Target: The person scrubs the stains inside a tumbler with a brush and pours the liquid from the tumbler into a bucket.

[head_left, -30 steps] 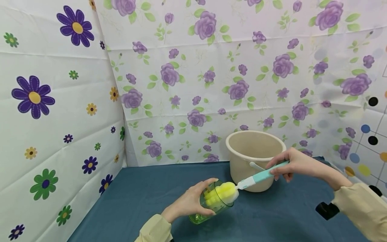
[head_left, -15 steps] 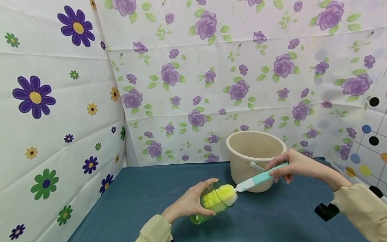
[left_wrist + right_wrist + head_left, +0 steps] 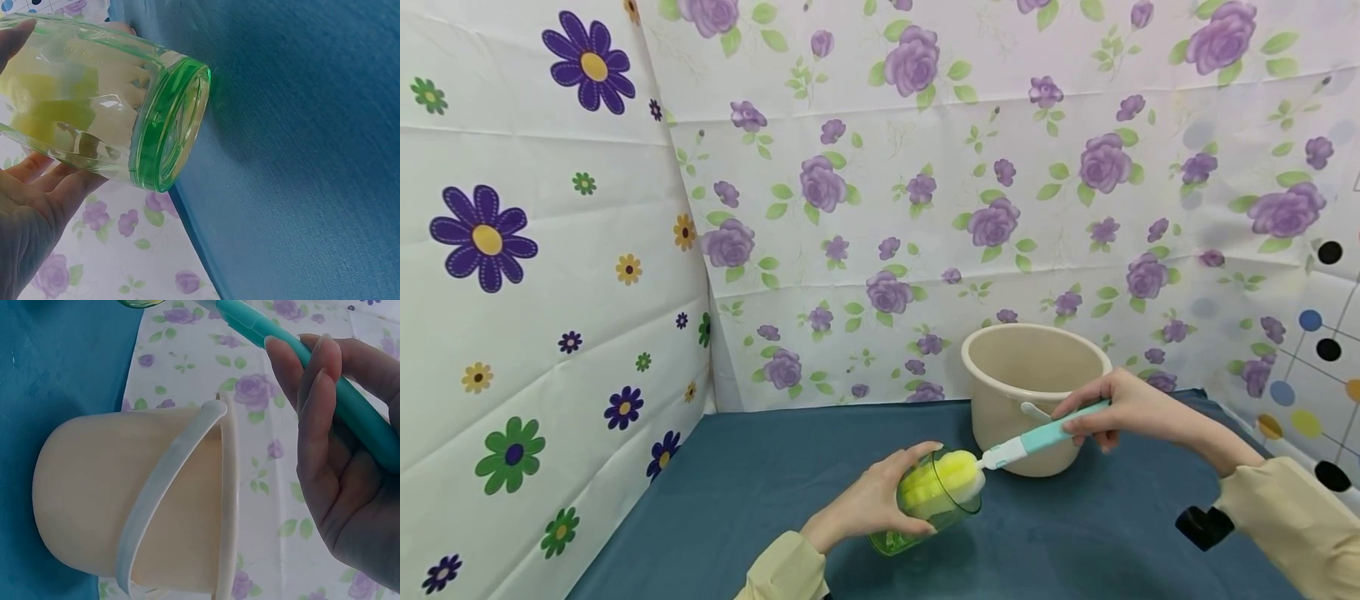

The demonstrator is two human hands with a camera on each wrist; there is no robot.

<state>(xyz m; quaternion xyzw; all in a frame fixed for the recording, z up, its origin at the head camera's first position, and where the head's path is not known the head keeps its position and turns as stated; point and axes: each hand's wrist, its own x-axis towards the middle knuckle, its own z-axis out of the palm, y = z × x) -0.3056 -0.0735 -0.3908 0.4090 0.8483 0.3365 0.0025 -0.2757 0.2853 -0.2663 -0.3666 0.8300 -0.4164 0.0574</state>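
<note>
My left hand (image 3: 874, 498) grips a clear green glass (image 3: 951, 508) round its side, tilted with its mouth toward the upper right. In the left wrist view, the thick green base of the glass (image 3: 169, 125) shows above the blue cloth. Inside the glass sits the yellow and white sponge head of a bottle brush (image 3: 946, 479), part of it out past the rim. My right hand (image 3: 1131, 408) holds the brush by its turquoise and white handle (image 3: 1048, 434). The right wrist view shows the fingers curled round that handle (image 3: 350, 403).
A cream bucket (image 3: 988, 408) stands behind the glass, just beyond the right hand, its pale carry handle (image 3: 165, 481) hanging down its side. Dark blue cloth (image 3: 775, 467) covers the table. Flower-patterned sheets (image 3: 850, 208) hang at the back and left.
The brush head has shifted slightly within the glass, and my right hand has moved a little to the left with the handle. The left hand and glass stay in place.
</note>
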